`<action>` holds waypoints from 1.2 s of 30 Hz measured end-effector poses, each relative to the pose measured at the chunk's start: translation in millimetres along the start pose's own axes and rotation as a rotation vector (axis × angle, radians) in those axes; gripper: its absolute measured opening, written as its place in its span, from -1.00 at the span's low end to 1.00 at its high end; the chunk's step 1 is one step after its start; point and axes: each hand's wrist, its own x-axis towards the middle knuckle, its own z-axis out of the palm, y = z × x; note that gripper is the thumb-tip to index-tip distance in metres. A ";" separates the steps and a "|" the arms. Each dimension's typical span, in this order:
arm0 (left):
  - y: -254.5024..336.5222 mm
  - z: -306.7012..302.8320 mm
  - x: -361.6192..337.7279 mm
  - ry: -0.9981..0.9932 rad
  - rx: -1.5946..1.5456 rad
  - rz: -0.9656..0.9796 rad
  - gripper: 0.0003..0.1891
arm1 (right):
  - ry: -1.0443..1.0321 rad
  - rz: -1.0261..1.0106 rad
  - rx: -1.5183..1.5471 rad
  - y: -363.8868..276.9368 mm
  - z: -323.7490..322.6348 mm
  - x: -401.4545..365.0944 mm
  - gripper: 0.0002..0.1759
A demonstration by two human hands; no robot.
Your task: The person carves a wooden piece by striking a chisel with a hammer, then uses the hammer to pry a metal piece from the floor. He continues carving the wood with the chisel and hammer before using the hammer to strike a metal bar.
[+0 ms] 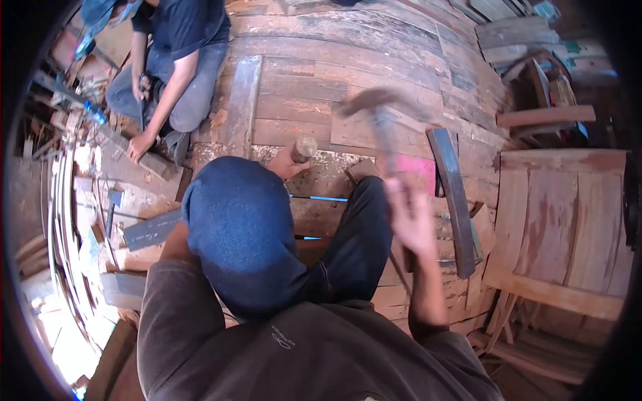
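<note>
My right hand (411, 214) is raised over my right knee, wrapped round the handle of a hammer (384, 130). Motion blurs the hammer head. Beyond my left knee, my left hand (286, 164) is closed around a thick, round-ended wooden handle (305, 147). Its end faces up towards me, and whatever is below it is hidden. Under that hand lies a speckled wooden board (328, 167) sprinkled with chips. A small wood block (361, 169) rests near my right knee, at the right of the board.
A dark plank (452, 204) and a pink sheet (418, 168) lie to the right. Farther right stands a slatted wooden piece (552, 220). At the upper left, a crouching co-worker (177, 60) holds a tool against a length of wood (157, 164). Another hammer (114, 200) lies at left.
</note>
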 end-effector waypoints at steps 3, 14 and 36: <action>-48.3 0.8 19.7 0.118 0.052 0.091 -0.55 | 0.414 -0.125 0.239 -50.4 -44.1 2.3 -0.58; -51.1 11.8 7.1 0.056 -0.109 0.241 -0.49 | 0.036 -0.029 -0.200 76.8 88.0 11.2 -0.58; -0.2 -27.6 -13.1 -0.072 -0.187 0.219 -0.77 | -0.073 0.627 0.463 109.6 12.7 -42.4 -0.52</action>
